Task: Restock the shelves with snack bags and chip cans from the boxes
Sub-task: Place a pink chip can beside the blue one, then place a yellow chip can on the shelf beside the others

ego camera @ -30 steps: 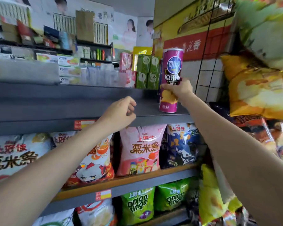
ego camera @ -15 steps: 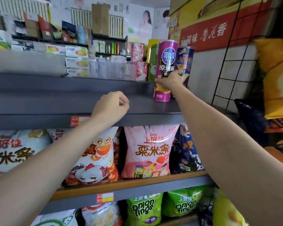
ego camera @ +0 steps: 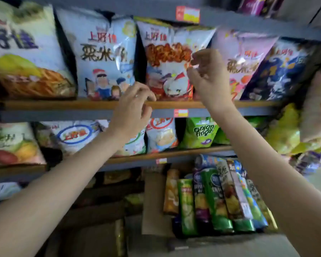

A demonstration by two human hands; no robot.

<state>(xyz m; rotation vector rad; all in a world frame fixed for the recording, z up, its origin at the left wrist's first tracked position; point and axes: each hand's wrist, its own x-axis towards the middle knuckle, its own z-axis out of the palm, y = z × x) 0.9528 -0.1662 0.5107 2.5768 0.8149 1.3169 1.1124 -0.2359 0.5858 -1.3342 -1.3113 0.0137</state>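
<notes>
Both my hands hang empty in front of the snack shelves, fingers loosely curled. My left hand point(ego camera: 132, 108) is level with the wooden edge of the middle shelf point(ego camera: 63, 104). Higher up, my right hand point(ego camera: 206, 75) hovers before an orange-and-white snack bag point(ego camera: 165, 67). Below, a cardboard box point(ego camera: 154, 201) on the floor holds several chip cans point(ego camera: 220, 197) lying side by side, green, purple, orange and blue. The purple can on the top shelf point(ego camera: 248, 4) shows only at the frame's upper edge, blurred.
Snack bags fill the shelves: a light-blue bag point(ego camera: 104, 56), a pink bag point(ego camera: 243, 58), a dark blue bag point(ego camera: 278, 71), green onion-ring bags point(ego camera: 202, 132). Yellow bags point(ego camera: 285, 134) hang on a rack at the right. More boxes point(ego camera: 100, 210) sit low at the left.
My right hand has let go of the purple can on the top shelf. Both hands have dropped lower, and the view has tilted down to the box of cans.
</notes>
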